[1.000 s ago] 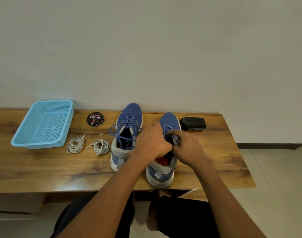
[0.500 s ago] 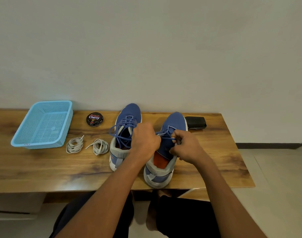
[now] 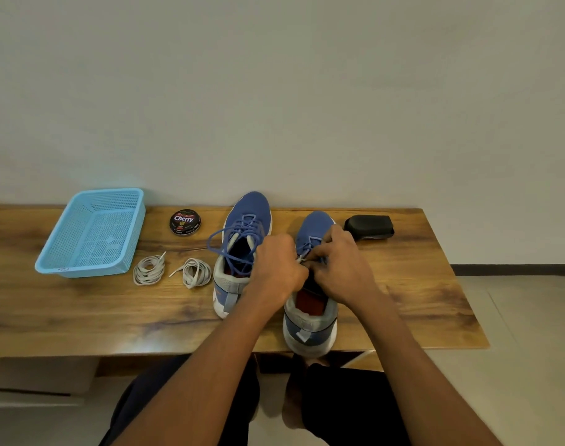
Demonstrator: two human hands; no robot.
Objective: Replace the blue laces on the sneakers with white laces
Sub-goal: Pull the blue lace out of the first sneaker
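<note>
On the wooden tabletop stood two blue sneakers side by side, toes toward the wall; the left sneaker kept its blue lace threaded and loosely looped. Both hands met over the right sneaker, where the left hand and the right hand had their fingers curled and pinching that shoe's blue lace near the eyelets. Two coiled white laces lay beside the left sneaker, near a light-blue basket, a polish tin and a black brush.

A light-blue mesh basket, a Cherry polish tin and a black brush sit on the wooden table.
</note>
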